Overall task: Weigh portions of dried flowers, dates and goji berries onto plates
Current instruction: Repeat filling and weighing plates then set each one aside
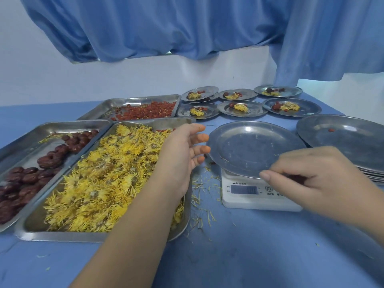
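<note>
Plate sits on the white scale, right of centre on the blue surface; the plate looks tipped, far edge higher; nothing on it; scale display too blurred to read.

My left hand hovers over the right edge of the big tray of dried flowers; fingers spread and loose, holding nothing; orange-stained fingertips just beside the plate's left rim, contact unclear.

My right hand is at the plate's near rim, over the scale's buttons; fingers curled in, thumb tip at the rim; something dark red shows in the crook of the fingers; cannot tell whether I am gripping the rim, the red bit, or both.

Left of the flowers, touching that tray: a tray of dates, with a few stray petals. Behind both: a tray of goji berries, spread thin.

At the back, right of the goji tray: six small filled plates in two rows of three; each has a yellow flower with red pieces beside it.

Far right: a stack of plates; one red berry on the top one.

Loose petals scattered on the surface between flower tray and scale. Blue curtain hangs behind.
</note>
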`<act>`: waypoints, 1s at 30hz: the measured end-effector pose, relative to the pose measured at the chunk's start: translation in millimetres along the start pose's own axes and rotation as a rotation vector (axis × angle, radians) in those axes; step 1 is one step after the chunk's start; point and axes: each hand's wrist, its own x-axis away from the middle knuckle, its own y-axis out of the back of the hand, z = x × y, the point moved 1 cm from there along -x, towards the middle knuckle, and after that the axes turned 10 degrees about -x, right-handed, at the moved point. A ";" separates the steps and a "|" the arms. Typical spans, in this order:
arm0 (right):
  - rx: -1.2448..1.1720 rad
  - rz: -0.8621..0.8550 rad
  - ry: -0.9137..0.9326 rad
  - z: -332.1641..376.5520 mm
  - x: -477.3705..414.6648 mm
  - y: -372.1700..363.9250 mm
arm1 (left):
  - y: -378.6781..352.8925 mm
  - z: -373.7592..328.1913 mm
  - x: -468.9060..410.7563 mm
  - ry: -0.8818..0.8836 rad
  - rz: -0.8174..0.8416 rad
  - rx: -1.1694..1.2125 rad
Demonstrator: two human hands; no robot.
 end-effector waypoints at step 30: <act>-0.019 -0.014 -0.072 4.1 12.9 -32.4 | 172.8 -44.6 -33.1 0.153 0.096 -1.876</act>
